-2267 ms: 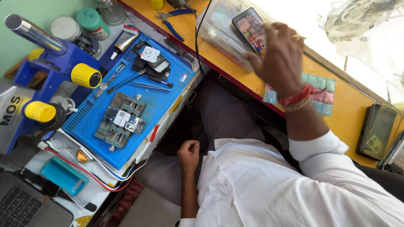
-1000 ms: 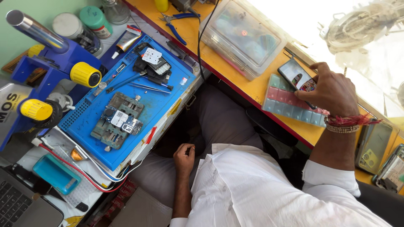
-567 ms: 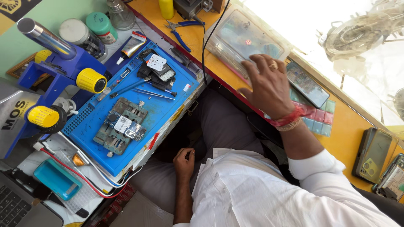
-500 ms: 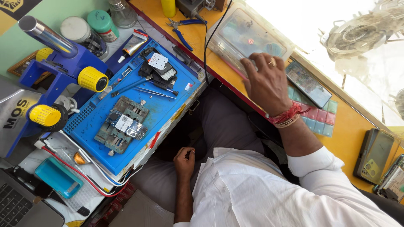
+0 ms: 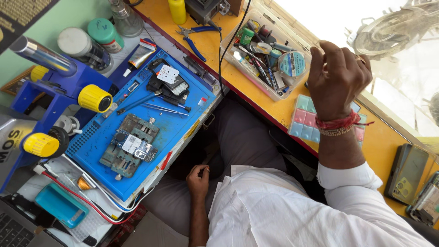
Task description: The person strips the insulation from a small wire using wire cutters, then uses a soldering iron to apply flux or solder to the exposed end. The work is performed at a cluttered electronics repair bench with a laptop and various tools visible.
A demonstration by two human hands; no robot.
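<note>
Nearest the camera, the left hand [image 5: 199,176] is rested on the lap, its fingers curled loosely around nothing. Left of it, a blue work mat [image 5: 183,114] is laid on the counter [image 5: 379,146], and a phone circuit board [image 5: 132,145] is seen clamped in a grey holder near the mat's middle, its components uncovered. Farther along the mat, tweezers [image 5: 167,109] and a dark phone part [image 5: 168,84] are laid out and untouched. No tool is held, so work on the board is judged to be paused, with parts or tools yet to be fetched.

To the right, the right hand [image 5: 338,75], marked by a red thread at the wrist, is raised above the counter's yellow top, between a pastel compartment box [image 5: 305,120] on its near side and an open clear tray [image 5: 270,57] of small tools on its far left. Its fingers are bent inward; whether anything is pinched in the grip cannot be told. Blue-handled pliers [image 5: 197,39] are left beyond the tray.
</note>
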